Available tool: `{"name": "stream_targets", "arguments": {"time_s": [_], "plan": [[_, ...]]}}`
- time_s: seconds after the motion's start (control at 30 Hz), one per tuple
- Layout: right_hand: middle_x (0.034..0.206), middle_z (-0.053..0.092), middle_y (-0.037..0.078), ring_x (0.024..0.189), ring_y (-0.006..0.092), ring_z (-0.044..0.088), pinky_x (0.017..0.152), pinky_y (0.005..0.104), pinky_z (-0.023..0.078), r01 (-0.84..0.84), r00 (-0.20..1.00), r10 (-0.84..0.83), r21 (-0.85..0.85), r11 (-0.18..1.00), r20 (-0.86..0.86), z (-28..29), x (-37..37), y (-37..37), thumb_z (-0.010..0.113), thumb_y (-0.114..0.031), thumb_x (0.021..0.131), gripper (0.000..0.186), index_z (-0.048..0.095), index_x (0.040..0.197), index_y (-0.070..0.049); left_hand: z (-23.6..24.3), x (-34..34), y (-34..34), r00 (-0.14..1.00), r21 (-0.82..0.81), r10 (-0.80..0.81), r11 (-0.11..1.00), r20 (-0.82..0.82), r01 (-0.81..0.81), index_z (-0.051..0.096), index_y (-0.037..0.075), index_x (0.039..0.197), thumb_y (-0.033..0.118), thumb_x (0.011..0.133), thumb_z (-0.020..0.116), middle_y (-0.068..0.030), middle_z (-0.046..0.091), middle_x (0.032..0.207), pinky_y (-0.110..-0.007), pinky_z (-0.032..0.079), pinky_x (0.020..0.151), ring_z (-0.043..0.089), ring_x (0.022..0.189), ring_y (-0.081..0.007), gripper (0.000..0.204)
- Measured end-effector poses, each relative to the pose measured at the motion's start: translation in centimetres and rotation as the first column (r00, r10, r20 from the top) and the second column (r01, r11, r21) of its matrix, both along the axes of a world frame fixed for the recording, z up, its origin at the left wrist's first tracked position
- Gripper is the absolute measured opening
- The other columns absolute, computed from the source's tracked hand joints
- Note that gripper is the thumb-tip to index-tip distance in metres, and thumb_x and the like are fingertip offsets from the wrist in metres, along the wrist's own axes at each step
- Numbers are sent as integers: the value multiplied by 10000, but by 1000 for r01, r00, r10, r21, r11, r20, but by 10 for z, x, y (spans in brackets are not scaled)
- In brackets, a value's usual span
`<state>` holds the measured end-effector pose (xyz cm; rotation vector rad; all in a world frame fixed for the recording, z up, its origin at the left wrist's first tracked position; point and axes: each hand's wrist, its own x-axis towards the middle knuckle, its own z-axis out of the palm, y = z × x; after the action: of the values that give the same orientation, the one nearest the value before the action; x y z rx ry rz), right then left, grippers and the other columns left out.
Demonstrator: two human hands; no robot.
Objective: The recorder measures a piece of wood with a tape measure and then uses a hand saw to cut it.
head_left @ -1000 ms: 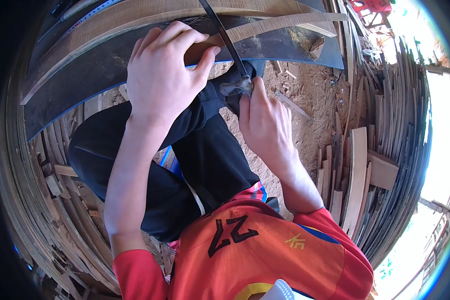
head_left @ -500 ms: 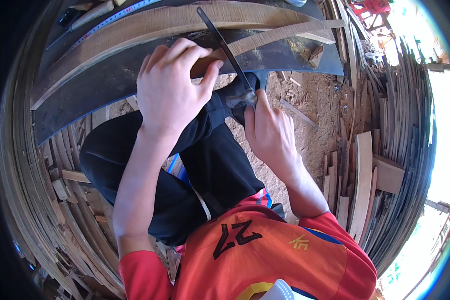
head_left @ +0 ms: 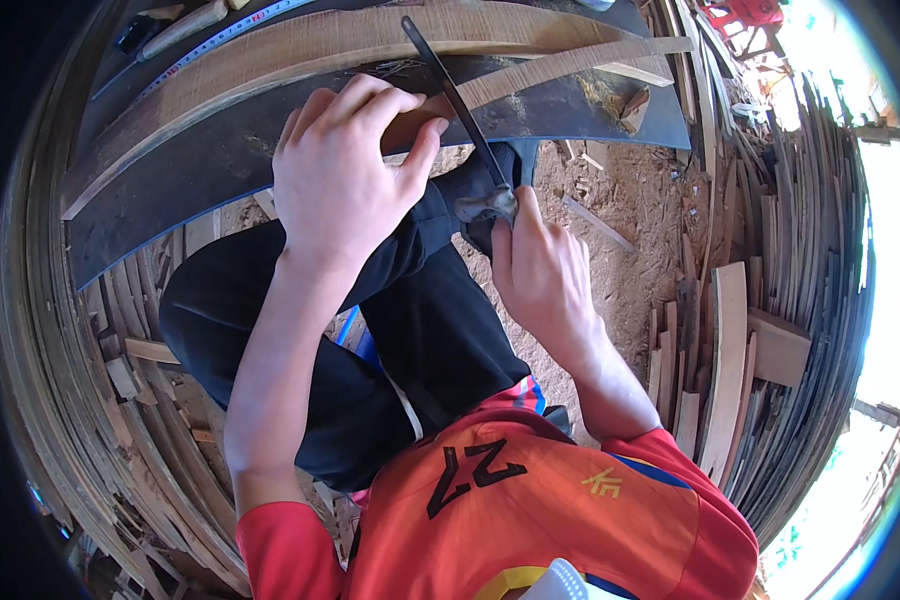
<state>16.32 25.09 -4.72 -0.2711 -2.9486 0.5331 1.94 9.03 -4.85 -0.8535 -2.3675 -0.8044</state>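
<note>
My left hand (head_left: 342, 185) grips the near end of a thin, slightly curved wooden strip (head_left: 565, 68) between thumb and fingers, at the front edge of a dark bench (head_left: 240, 150). In my right hand (head_left: 550, 268) is the worn grey handle of a saw (head_left: 452, 95) with a long, narrow dark blade. That blade slants up and to the left across the strip, just right of my left fingertips. Its contact with the wood is too small to make out, and my left hand covers part of the strip's end.
Behind the strip lies a broad curved board (head_left: 300, 50). A tape measure (head_left: 220, 38) and a wooden-handled tool (head_left: 183, 30) rest at the bench's far left. A small wood block (head_left: 634, 110) sits near its right end. Stacked timber (head_left: 725, 370) flanks me on both sides.
My right hand and the saw have shifted slightly toward me and to the right. The left hand and the strip have stayed nearly still.
</note>
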Motion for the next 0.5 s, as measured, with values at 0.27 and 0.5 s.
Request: {"name": "stream_targets", "arguments": {"time_s": [0.27, 0.5], "plan": [[578, 605, 188, 543, 418, 640, 503, 514, 501, -3, 1000, 3, -22, 1000, -20, 4, -15, -4, 603, -184, 987, 236, 503, 1076, 10, -1, 1, 0, 1000, 4, 2, 1000, 14, -2, 738, 129, 952, 281, 852, 823, -2, 700, 944, -405, 565, 783, 693, 875, -254, 200], [582, 607, 192, 541, 419, 639, 504, 518, 501, 14, 1000, -14, 11, 1000, -3, -1, 0, 0, 604, -185, 985, 232, 500, 1055, 11, 2, -1, 1, 1000, 9, -11, 1000, 24, 11, 724, 121, 936, 281, 851, 822, -4, 696, 943, -405, 565, 781, 693, 880, -260, 206]]}}
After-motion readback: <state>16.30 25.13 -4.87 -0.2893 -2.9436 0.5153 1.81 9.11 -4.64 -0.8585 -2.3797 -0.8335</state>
